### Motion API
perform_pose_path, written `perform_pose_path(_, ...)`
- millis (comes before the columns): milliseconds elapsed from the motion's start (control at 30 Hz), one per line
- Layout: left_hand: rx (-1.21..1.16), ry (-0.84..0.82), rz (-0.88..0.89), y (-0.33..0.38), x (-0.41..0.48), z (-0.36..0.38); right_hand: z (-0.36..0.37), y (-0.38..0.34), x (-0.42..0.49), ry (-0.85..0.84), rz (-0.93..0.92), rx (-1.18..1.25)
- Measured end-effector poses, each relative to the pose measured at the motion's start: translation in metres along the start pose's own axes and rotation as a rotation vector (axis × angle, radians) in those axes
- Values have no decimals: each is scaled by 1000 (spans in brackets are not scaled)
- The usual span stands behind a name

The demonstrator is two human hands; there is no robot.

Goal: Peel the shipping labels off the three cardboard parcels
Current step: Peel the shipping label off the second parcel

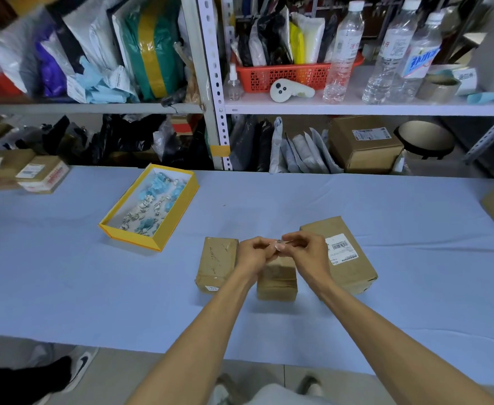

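Three brown cardboard parcels lie side by side on the pale blue table. The left parcel (pixel 217 263) has a bare, scuffed top and a small sticker on its near side. The middle parcel (pixel 277 280) is bare on the part that shows. The right parcel (pixel 345 260) carries a white barcode label (pixel 340 249). My left hand (pixel 254 252) and my right hand (pixel 305 249) meet above the middle parcel, both pinching a small crumpled white label piece (pixel 278 245) between their fingertips.
A yellow open box (pixel 178 210) with several blue and white paper scraps stands at the back left. More labelled cartons (pixel 42 173) lie at the far left edge. Shelves with bags, bottles and a red basket rise behind the table. Another person's shoe (pixel 80 368) is at the lower left.
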State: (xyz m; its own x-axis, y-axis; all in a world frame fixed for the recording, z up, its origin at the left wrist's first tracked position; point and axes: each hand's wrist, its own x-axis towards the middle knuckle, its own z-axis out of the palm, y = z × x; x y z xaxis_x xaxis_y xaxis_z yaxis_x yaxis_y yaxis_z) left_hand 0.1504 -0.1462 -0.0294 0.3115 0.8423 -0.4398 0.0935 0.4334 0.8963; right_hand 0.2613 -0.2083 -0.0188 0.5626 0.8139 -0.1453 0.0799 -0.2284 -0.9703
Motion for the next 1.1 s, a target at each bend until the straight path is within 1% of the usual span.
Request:
perform_pose_path(100, -56, -45, 37, -3, 0, -1, -6, -3, 2, 10, 47, 37)
perform_pose_path(167, -57, -75, 59, -5, 1, 3, -8, -6, 3, 27, 30, 41)
perform_pose_path(267, -53, -74, 100, -7, 0, 9, -5, -12, 3, 16, -26, -21)
perform_pose_path(400, 8, -82, 155, -4, -2, 14, 0, -11, 8, 48, -23, -115)
perform_pose_path(500, 129, -116, 185, -1, -3, 13, 2, -6, 13, 60, -35, -210)
perform_pose_path(567, 227, -119, 205, 1, -2, 10, 3, -5, 15, 61, -26, -216)
perform_pose_path(633, 352, -119, 256, 4, -2, 7, 2, -6, 15, 56, 3, -177)
perform_pose_path(767, 612, -103, 415, 18, -6, 6, -3, -11, 18, 17, 106, 11)
perform_pose_path(900, 821, -20, 573, 28, -3, 5, -3, -8, 20, -37, 110, 71)
perform_pose_path(1000, 987, 3, 603, 27, -3, 4, -2, -6, 19, -92, 95, 76)
perform_pose_path(1100, 1042, 7, 594, 27, -1, 3, -2, -4, 18, -135, 96, 112)
